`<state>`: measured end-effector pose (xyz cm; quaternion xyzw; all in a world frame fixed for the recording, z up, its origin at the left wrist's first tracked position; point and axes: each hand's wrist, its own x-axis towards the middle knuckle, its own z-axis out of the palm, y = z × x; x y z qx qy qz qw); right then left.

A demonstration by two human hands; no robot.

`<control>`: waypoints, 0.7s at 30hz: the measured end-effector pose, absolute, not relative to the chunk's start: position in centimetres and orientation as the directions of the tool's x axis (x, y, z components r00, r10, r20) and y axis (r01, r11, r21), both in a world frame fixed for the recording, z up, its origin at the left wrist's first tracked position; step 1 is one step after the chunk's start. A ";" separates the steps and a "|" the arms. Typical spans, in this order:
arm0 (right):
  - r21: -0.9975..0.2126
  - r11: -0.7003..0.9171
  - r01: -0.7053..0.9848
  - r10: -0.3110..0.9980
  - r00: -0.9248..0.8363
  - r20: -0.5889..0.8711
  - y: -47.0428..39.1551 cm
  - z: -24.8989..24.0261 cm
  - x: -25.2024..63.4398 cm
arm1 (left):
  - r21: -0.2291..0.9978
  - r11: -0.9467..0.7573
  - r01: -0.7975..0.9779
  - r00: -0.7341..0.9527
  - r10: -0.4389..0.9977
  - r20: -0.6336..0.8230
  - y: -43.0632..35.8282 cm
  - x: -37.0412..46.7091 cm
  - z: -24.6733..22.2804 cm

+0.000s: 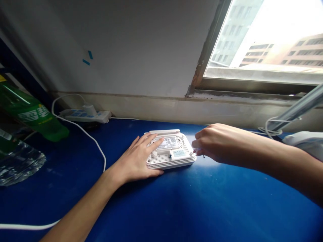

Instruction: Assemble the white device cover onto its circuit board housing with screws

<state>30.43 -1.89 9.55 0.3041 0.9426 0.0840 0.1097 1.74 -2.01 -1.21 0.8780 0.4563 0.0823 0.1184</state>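
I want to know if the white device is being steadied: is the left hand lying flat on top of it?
Yes: the left hand lies palm down with its fingers spread over the white device.

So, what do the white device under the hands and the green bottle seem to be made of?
White device: probably matte moulded plastic, judging by its rows of vent holes. Green bottle: likely thin glossy plastic, translucent, with a printed label.

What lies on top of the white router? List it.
On the router lie the left hand, flat over its left part, and two labels, one blue-tinted. The right hand touches its right corner. What the left palm covers cannot be seen.
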 end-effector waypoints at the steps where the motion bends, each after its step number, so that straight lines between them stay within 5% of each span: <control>1: 0.266 0.824 0.500 0.552 -0.814 -0.182 -1.6 9.6 30.2 | 0.289 -0.554 0.780 0.569 0.821 0.038 -2.0 1.7 -1.2; 4: 0.295 0.845 0.446 0.518 -0.819 -0.247 -1.2 9.6 29.8 | 0.313 -0.567 0.762 0.582 0.811 0.052 -2.1 1.7 -1.0; 10: 0.154 0.638 0.754 0.763 -0.593 -0.257 -1.8 9.6 29.7 | 0.341 -0.552 0.761 0.573 0.818 0.046 -2.2 1.8 -0.7; 21: 0.285 0.379 0.881 0.924 -0.340 -0.177 -3.4 9.6 26.8 | 0.333 -0.544 0.771 0.563 0.825 0.044 -2.3 1.9 -1.0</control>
